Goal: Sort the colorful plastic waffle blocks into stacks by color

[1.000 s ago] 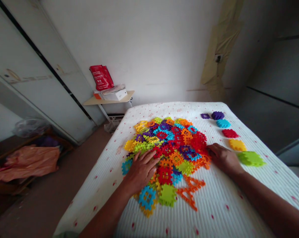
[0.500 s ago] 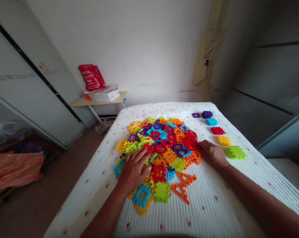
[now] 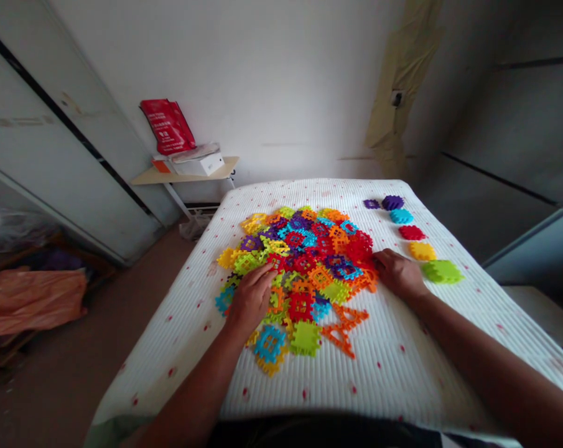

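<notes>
A heap of colourful plastic interlocking building tiles [image 3: 304,289] with notched edges lies on the bed. My left hand [image 3: 251,297] is over the heap's left side, its fingers drawn together at a red tile [image 3: 275,262], which they appear to pinch. My right hand [image 3: 400,272] rests at the heap's right edge, beside red tiles [image 3: 358,247] and orange pieces. Its fingers are curled; whatever they may hold is hidden. Closest to me are a lime green tile [image 3: 305,338], a blue tile [image 3: 269,343] and orange triangular frames [image 3: 339,336].
Along the right side runs a row of sorted tiles: purple [image 3: 392,202], blue [image 3: 401,216], red [image 3: 412,233], yellow [image 3: 422,251] and green [image 3: 442,271]. A single purple tile [image 3: 371,204] lies beside the purple stack. A small table [image 3: 141,178] holds a red bag [image 3: 168,127] and a white box [image 3: 200,163].
My left hand's spread fingers have drawn together at the red tile. My right hand has stayed at the heap's edge. The view has tilted slightly downward.
</notes>
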`<state>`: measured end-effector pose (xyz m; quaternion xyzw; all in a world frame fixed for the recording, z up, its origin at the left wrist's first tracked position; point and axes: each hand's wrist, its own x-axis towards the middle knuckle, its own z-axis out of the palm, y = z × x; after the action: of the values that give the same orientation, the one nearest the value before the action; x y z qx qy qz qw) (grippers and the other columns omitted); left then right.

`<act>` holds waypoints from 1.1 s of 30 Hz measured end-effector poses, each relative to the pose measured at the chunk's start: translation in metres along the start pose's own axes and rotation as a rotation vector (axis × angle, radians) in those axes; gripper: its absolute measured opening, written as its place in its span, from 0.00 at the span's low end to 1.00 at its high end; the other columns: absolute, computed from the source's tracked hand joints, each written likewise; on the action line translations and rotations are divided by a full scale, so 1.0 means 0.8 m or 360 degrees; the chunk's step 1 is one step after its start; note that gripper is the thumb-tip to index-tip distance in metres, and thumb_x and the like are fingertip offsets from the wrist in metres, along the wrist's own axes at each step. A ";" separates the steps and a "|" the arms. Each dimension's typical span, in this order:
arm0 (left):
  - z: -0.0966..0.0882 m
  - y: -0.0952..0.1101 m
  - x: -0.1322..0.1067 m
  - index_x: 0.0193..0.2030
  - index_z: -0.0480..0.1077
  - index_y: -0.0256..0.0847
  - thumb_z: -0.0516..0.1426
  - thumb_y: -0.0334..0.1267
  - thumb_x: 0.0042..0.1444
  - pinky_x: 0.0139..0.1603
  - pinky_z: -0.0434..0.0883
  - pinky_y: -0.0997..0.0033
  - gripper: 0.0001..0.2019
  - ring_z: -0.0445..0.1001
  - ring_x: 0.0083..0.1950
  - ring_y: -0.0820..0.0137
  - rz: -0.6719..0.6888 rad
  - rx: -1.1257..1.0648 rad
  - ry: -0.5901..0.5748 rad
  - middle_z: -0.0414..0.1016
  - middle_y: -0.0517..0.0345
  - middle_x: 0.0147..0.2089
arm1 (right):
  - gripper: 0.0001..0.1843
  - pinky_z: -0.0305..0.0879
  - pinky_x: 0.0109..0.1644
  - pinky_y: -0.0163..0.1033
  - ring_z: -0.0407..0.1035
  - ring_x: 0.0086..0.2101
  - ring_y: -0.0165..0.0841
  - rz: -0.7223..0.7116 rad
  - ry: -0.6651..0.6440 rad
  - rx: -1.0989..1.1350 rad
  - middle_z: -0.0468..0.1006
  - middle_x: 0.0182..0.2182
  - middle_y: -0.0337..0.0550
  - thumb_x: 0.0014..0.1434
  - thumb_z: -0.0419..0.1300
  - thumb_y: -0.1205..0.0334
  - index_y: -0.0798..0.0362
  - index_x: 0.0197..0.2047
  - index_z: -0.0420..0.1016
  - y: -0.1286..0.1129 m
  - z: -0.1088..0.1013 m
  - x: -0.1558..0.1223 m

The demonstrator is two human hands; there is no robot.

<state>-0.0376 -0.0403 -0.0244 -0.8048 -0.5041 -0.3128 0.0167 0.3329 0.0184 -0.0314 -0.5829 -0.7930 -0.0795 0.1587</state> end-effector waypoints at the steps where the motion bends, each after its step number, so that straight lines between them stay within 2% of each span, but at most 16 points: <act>1: -0.004 0.002 -0.001 0.52 0.68 0.42 0.45 0.29 0.60 0.58 0.67 0.59 0.18 0.67 0.57 0.66 -0.0009 -0.0033 0.0032 0.70 0.51 0.55 | 0.15 0.54 0.27 0.33 0.70 0.31 0.31 0.0003 0.0001 0.0004 0.76 0.33 0.45 0.61 0.48 0.60 0.53 0.39 0.75 0.000 0.000 0.000; 3: -0.015 0.010 -0.002 0.51 0.69 0.42 0.45 0.29 0.60 0.56 0.67 0.60 0.17 0.68 0.55 0.67 -0.0004 -0.0089 0.0097 0.71 0.51 0.53 | 0.15 0.54 0.27 0.33 0.70 0.31 0.31 0.0005 0.0001 0.0009 0.76 0.34 0.46 0.61 0.48 0.60 0.53 0.39 0.75 0.001 0.001 0.000; 5: -0.030 0.028 -0.002 0.47 0.70 0.43 0.48 0.31 0.59 0.53 0.67 0.61 0.14 0.70 0.50 0.67 0.0094 -0.0138 0.0063 0.74 0.53 0.48 | 0.15 0.54 0.27 0.33 0.70 0.31 0.31 0.0000 0.0005 0.0009 0.76 0.34 0.46 0.61 0.48 0.60 0.53 0.39 0.75 0.002 0.004 0.000; 6: -0.037 0.040 -0.003 0.45 0.71 0.43 0.50 0.32 0.58 0.51 0.67 0.61 0.12 0.70 0.48 0.67 0.0183 -0.0165 -0.0010 0.75 0.54 0.44 | 0.15 0.53 0.27 0.33 0.70 0.31 0.31 -0.0003 0.0006 0.0009 0.76 0.34 0.45 0.61 0.48 0.59 0.53 0.39 0.75 0.003 0.004 0.000; 9: -0.050 0.079 -0.007 0.40 0.72 0.44 0.54 0.38 0.56 0.47 0.65 0.60 0.07 0.69 0.43 0.66 0.0474 -0.0211 -0.0436 0.75 0.56 0.38 | 0.15 0.52 0.28 0.33 0.69 0.31 0.30 0.0010 0.0001 0.0003 0.76 0.33 0.45 0.62 0.48 0.59 0.53 0.38 0.75 0.003 0.005 0.000; 10: -0.050 0.089 -0.010 0.40 0.72 0.45 0.56 0.41 0.55 0.47 0.64 0.59 0.07 0.69 0.42 0.65 0.0523 -0.0187 -0.0555 0.75 0.56 0.37 | 0.14 0.52 0.28 0.33 0.69 0.31 0.30 0.0024 -0.0008 0.0001 0.75 0.33 0.45 0.62 0.48 0.59 0.53 0.38 0.75 0.002 0.004 0.000; 12: -0.043 0.103 -0.015 0.39 0.71 0.46 0.58 0.45 0.52 0.46 0.61 0.58 0.10 0.68 0.41 0.64 0.0579 -0.0095 -0.0674 0.74 0.57 0.36 | 0.14 0.52 0.29 0.32 0.69 0.31 0.30 0.0057 -0.0038 0.0001 0.75 0.33 0.44 0.62 0.49 0.60 0.53 0.38 0.74 -0.001 0.001 0.000; 14: -0.032 0.108 -0.019 0.39 0.70 0.46 0.59 0.45 0.51 0.45 0.59 0.59 0.10 0.67 0.40 0.64 0.0621 0.0016 -0.0647 0.74 0.58 0.36 | 0.13 0.52 0.30 0.32 0.68 0.33 0.29 0.0083 -0.0080 0.0009 0.75 0.33 0.44 0.63 0.48 0.61 0.53 0.38 0.74 -0.004 -0.003 0.001; 18: -0.011 0.106 -0.022 0.36 0.69 0.45 0.55 0.36 0.54 0.43 0.56 0.60 0.03 0.66 0.37 0.66 0.0730 0.0106 -0.0398 0.72 0.59 0.33 | 0.14 0.52 0.31 0.31 0.68 0.34 0.29 0.0122 -0.0161 0.0008 0.74 0.34 0.45 0.64 0.47 0.61 0.53 0.38 0.72 -0.008 -0.008 0.003; 22: -0.004 0.105 -0.027 0.26 0.66 0.42 0.48 0.31 0.59 0.40 0.56 0.62 0.12 0.62 0.32 0.68 0.0788 -0.0029 -0.0253 0.67 0.58 0.27 | 0.13 0.52 0.31 0.31 0.67 0.33 0.29 0.0152 -0.0174 0.0002 0.74 0.34 0.44 0.64 0.48 0.61 0.54 0.36 0.72 -0.008 -0.008 0.005; 25: -0.007 0.108 -0.029 0.25 0.65 0.41 0.46 0.30 0.60 0.38 0.56 0.64 0.15 0.62 0.30 0.68 0.0770 -0.0084 -0.0239 0.66 0.57 0.25 | 0.13 0.52 0.32 0.32 0.67 0.33 0.29 0.0147 -0.0169 0.0024 0.74 0.34 0.44 0.63 0.48 0.61 0.53 0.36 0.72 -0.007 -0.007 0.004; 28: -0.019 0.109 -0.025 0.29 0.68 0.41 0.48 0.29 0.60 0.38 0.59 0.67 0.12 0.65 0.31 0.70 0.0680 -0.0218 -0.0256 0.69 0.59 0.27 | 0.14 0.53 0.32 0.32 0.67 0.33 0.29 0.0142 -0.0169 0.0043 0.74 0.34 0.44 0.64 0.47 0.61 0.53 0.37 0.73 -0.006 -0.007 0.004; 30: -0.029 0.107 -0.021 0.32 0.70 0.42 0.50 0.30 0.59 0.39 0.63 0.70 0.09 0.68 0.34 0.71 0.0503 -0.0410 -0.0272 0.72 0.59 0.31 | 0.14 0.53 0.32 0.32 0.68 0.34 0.29 0.0140 -0.0161 0.0049 0.74 0.34 0.45 0.63 0.47 0.61 0.53 0.37 0.73 -0.006 -0.006 0.003; 33: -0.041 0.095 -0.015 0.34 0.71 0.41 0.53 0.33 0.57 0.41 0.67 0.72 0.06 0.72 0.40 0.70 0.0001 -0.0847 -0.0315 0.74 0.56 0.37 | 0.14 0.54 0.31 0.32 0.68 0.34 0.30 0.0121 -0.0130 0.0066 0.74 0.34 0.45 0.63 0.48 0.60 0.53 0.38 0.74 -0.006 -0.004 0.002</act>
<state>0.0056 -0.0985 0.0178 -0.8078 -0.4031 -0.3540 -0.2444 0.3281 0.0171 -0.0277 -0.6120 -0.7775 -0.0330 0.1413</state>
